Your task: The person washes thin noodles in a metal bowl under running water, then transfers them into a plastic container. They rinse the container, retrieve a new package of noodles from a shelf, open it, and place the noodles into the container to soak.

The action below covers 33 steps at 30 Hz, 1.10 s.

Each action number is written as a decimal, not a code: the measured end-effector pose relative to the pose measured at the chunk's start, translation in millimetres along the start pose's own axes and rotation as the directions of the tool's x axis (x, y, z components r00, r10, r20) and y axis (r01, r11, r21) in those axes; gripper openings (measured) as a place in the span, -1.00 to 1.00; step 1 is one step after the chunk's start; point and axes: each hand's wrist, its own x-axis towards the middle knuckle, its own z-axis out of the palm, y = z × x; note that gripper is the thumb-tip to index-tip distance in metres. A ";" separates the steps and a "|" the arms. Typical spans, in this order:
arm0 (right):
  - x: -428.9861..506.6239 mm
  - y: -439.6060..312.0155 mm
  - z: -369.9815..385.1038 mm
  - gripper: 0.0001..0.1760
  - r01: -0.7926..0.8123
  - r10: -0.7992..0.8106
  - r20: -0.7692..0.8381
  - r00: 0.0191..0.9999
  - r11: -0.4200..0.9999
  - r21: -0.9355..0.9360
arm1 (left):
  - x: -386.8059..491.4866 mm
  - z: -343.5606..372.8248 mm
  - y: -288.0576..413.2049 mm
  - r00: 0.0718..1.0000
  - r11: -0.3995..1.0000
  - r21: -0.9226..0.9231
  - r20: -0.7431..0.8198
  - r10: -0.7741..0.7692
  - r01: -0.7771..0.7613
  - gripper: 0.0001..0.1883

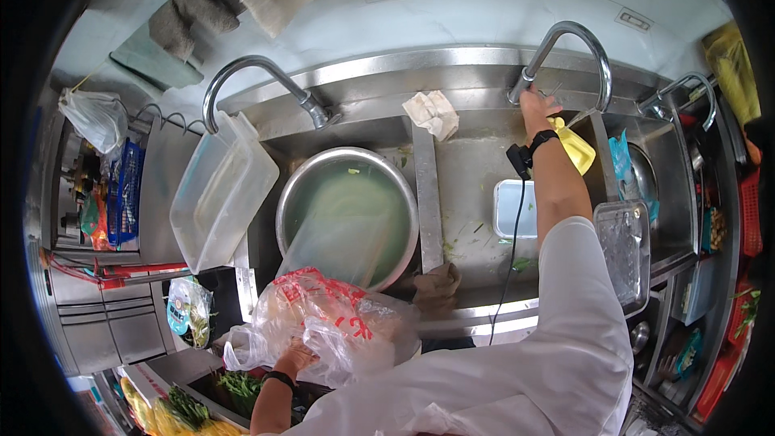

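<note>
My left hand (pixel 296 356) grips a clear plastic bag (pixel 339 315) with red printing, low in front of me. The bag's contents are hard to make out. Behind it, a large round metal basin (pixel 284 194) of cloudy greenish water sits in the left sink, with a translucent plastic sheet or bag (pixel 339 248) partly in the water. My right hand (pixel 536 106) reaches to the base of the middle gooseneck faucet (pixel 566 30); its finger grip is too small to tell. Just beside that hand is a yellow plastic container (pixel 574 145) in the right-hand sink basin.
A translucent plastic tub (pixel 221 194) leans at the left. A white cloth (pixel 433 114) and a brown cloth (pixel 437 286) lie on the sink divider (pixel 427 194). A small white tub (pixel 511 206) sits in the sink. A clear tray (pixel 623 254) lies at right. A cable (pixel 511 266) hangs from my right wrist.
</note>
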 end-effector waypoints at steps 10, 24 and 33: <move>-118.6 34.3 13.7 -0.16 0.077 -0.073 -0.033 0.997 0.991 0.109 | -9.4 -56.5 12.1 0.952 0.986 -0.148 -0.304 0.026 -0.074 -0.47; -13.1 16.7 13.6 0.05 -0.040 0.130 -0.363 0.922 0.968 0.246 | 0.2 -30.8 9.4 0.976 0.896 -0.434 -0.216 -0.001 -0.095 -0.71; 19.7 0.1 9.0 -0.16 0.075 0.059 -0.427 0.902 0.954 0.291 | 4.5 -37.6 20.5 0.993 0.964 -0.256 0.116 -0.039 0.067 -0.67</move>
